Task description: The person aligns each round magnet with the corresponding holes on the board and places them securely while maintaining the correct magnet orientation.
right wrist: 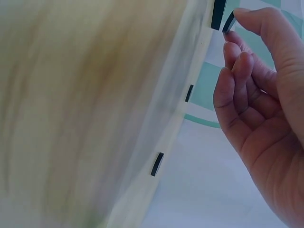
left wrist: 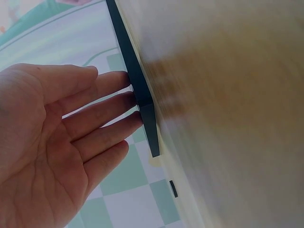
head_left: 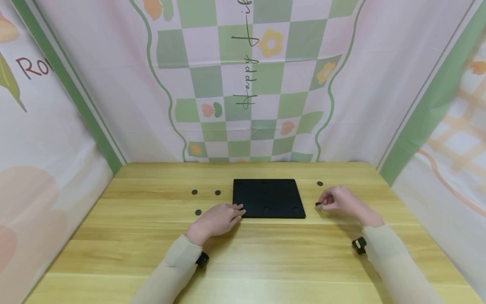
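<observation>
A flat black rectangular board [head_left: 267, 194] with several round outlines along its edges lies on the table. My left hand [head_left: 218, 219] rests its fingertips on the board's near left corner; in the left wrist view its fingers [left wrist: 102, 116] are nearly straight and meet the board's edge. To the right of the board, my right hand [head_left: 340, 202] pinches a small black disc [head_left: 318, 204] between thumb and fingertip. That disc [right wrist: 229, 22] is held tilted, close to the board's edge in the right wrist view, with the other fingers loosely curled below.
Left of the board lie three more black discs [head_left: 217, 192] on the wooden table [head_left: 265, 261]. Another disc [head_left: 320, 183] lies beyond my right hand. Two discs [right wrist: 157, 164] show on the tabletop in the right wrist view. A printed cloth [head_left: 243, 84] hangs behind the table.
</observation>
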Demonstrator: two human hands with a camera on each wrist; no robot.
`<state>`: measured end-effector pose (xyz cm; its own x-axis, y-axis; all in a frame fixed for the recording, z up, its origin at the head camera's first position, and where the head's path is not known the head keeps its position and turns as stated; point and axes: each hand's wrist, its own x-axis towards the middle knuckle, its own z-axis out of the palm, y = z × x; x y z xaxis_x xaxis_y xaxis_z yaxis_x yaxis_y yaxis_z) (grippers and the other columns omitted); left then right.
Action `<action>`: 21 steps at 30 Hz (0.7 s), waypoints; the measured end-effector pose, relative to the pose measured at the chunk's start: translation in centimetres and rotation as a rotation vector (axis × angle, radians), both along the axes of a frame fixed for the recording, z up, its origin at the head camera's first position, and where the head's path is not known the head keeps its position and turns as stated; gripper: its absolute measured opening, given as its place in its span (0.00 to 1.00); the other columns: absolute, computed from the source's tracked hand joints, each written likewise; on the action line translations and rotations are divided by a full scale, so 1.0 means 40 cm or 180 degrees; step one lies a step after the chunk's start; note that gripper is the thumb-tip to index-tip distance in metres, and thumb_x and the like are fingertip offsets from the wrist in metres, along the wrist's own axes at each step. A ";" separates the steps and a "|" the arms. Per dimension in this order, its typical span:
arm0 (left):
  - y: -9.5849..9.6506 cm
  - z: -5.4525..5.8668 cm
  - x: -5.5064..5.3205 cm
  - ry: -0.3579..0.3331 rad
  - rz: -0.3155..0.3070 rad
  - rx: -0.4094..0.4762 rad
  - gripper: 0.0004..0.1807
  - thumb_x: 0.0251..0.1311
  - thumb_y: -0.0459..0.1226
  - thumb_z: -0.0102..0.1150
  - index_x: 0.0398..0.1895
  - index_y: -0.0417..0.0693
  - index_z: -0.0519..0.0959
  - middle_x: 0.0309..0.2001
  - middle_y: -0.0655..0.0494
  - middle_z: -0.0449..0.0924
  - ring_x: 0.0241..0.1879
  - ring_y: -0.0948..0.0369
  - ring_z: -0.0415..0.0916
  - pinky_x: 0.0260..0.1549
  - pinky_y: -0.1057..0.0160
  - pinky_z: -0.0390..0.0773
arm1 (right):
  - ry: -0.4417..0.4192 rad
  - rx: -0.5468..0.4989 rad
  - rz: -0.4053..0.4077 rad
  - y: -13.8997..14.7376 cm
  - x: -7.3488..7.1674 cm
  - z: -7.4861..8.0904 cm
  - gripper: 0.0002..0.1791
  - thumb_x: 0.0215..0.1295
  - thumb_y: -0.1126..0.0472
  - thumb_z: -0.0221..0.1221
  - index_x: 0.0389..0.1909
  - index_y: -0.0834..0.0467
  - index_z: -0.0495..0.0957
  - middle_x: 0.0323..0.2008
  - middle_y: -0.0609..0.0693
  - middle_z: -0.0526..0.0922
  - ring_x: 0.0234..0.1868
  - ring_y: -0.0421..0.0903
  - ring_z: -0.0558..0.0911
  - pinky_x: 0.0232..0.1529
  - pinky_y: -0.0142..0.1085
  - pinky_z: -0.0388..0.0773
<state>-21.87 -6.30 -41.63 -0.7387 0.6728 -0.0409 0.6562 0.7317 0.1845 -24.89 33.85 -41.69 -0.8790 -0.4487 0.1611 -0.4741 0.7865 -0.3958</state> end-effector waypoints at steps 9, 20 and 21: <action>-0.001 -0.003 -0.001 -0.0029 0.0035 -0.0010 0.20 0.73 0.42 0.42 0.64 0.51 0.72 0.67 0.55 0.67 0.66 0.55 0.65 0.64 0.55 0.67 | -0.0023 0.0020 0.0021 -0.007 -0.006 -0.004 0.04 0.50 0.66 0.68 0.26 0.59 0.83 0.24 0.44 0.83 0.25 0.32 0.77 0.27 0.26 0.78; 0.000 0.000 -0.001 -0.0071 0.0040 -0.0011 0.20 0.72 0.42 0.43 0.64 0.51 0.71 0.67 0.55 0.66 0.66 0.55 0.65 0.64 0.55 0.67 | -0.0194 0.0028 0.0004 -0.028 -0.003 0.006 0.03 0.51 0.65 0.68 0.27 0.59 0.83 0.24 0.43 0.82 0.25 0.32 0.77 0.28 0.27 0.78; 0.000 -0.001 -0.001 -0.0072 0.0043 -0.0013 0.20 0.73 0.42 0.42 0.64 0.51 0.71 0.67 0.55 0.66 0.66 0.55 0.65 0.64 0.55 0.67 | -0.0188 0.0024 0.0027 -0.030 -0.003 0.006 0.03 0.51 0.65 0.68 0.27 0.59 0.83 0.24 0.44 0.82 0.25 0.32 0.77 0.28 0.27 0.78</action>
<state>-21.90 -6.29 -41.66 -0.7465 0.6626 -0.0605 0.6420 0.7412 0.1963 -25.03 32.67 -41.45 -0.8831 -0.4572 0.1056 -0.4567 0.7856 -0.4175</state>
